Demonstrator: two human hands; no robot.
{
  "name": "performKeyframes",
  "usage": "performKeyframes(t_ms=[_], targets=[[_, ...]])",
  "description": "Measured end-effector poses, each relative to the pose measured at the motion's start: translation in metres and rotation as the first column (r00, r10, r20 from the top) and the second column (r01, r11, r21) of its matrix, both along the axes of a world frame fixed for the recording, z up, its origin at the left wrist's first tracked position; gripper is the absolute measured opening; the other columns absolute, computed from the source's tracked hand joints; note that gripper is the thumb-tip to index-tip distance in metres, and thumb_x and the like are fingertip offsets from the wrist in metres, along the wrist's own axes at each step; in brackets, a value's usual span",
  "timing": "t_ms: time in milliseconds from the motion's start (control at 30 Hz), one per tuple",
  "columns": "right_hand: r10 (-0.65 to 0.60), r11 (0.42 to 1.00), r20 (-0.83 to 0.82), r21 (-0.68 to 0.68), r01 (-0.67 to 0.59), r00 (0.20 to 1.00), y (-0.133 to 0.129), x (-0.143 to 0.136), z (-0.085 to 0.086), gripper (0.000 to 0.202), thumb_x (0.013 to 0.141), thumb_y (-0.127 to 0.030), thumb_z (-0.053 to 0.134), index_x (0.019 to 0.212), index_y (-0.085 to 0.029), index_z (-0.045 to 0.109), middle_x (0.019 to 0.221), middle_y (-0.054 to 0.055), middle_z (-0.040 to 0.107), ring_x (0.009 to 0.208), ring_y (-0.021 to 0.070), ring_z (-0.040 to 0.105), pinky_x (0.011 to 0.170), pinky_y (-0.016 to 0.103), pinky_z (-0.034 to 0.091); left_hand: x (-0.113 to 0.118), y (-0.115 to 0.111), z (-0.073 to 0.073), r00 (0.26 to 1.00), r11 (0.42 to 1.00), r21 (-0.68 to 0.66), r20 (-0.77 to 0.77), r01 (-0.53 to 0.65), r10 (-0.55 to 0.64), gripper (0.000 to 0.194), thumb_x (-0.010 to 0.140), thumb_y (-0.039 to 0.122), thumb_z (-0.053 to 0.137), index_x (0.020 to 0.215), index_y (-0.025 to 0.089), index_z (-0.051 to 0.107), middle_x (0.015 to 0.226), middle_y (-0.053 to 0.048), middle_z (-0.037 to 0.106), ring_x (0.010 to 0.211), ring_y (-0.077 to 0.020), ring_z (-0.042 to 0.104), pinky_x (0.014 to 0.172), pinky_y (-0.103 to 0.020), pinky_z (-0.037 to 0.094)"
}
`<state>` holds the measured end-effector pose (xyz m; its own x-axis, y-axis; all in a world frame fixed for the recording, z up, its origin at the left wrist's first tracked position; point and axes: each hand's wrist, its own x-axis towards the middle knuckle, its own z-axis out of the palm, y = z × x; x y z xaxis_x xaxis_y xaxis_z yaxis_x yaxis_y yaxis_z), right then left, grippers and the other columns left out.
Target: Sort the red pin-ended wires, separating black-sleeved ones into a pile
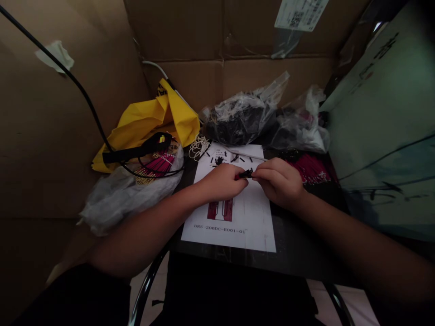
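Observation:
My left hand [222, 182] is closed, thumb and fingers pinching a small cluster of thin black pieces [246, 174] over a printed paper sheet [195, 215]. From the other side my right hand [281, 182] meets the cluster, thumb and fingertips pressed together at its right end. Whatever lies between those right fingertips is too small to make out. Just beyond the left hand, several short black tube-like pieces [219, 160] lie loose on the upper part of the sheet. Below the hands, the sheet shows a dark red printed picture and the line "DRS-206DC-E001-01".
A clear plastic bag [244, 115] with dark contents stands behind the sheet. Dark pink wires [311, 168] lie at the right. On the left are a yellow bag [146, 115], a wire bundle [158, 165] in plastic and a black cable [79, 86]. Cardboard walls [186, 29] surround the dark table [292, 246].

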<state>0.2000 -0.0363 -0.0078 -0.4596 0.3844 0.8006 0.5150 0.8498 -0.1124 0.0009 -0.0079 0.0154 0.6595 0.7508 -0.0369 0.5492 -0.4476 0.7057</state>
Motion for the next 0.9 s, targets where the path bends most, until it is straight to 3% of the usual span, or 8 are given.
performKeyframes(t_ms=[333,600,900], targets=[[-0.004,1.0,0.068,0.023,0.002,0.998,-0.0024,0.0037,0.0013,0.023,0.085,-0.011,0.065,0.106,-0.022,0.062,0.09,0.006,0.069,0.078,0.0181,0.062,0.068,0.032,0.053,0.0009,-0.0026,0.0033,0.991,0.993,0.122,-0.132,0.001,0.015,0.019,0.082,0.03,0.051,0.075,0.019,0.065,0.068,-0.003,0.064,0.065,-0.0167,0.054,0.058,-0.031,0.033],[0.033,0.999,0.142,0.021,-0.037,0.989,-0.0044,0.0059,-0.001,0.03,0.082,-0.009,0.068,0.109,-0.018,0.061,0.093,0.008,0.071,0.082,0.0185,0.063,0.071,0.033,0.056,-0.0029,-0.0028,0.0028,0.949,0.963,0.267,-0.296,-0.025,0.107,0.026,0.083,0.037,0.047,0.081,0.022,0.068,0.078,-0.007,0.068,0.074,-0.0236,0.061,0.063,-0.034,0.04],[0.055,0.998,0.154,-0.043,-0.049,0.987,-0.0042,0.005,-0.0031,0.02,0.082,-0.012,0.068,0.1,-0.019,0.063,0.09,0.006,0.071,0.08,0.0172,0.066,0.074,0.032,0.058,-0.0015,-0.0047,0.0047,0.882,0.94,0.34,-0.44,-0.009,0.168,0.034,0.085,0.041,0.044,0.096,0.021,0.07,0.086,-0.01,0.07,0.081,-0.0281,0.065,0.067,-0.037,0.044]])
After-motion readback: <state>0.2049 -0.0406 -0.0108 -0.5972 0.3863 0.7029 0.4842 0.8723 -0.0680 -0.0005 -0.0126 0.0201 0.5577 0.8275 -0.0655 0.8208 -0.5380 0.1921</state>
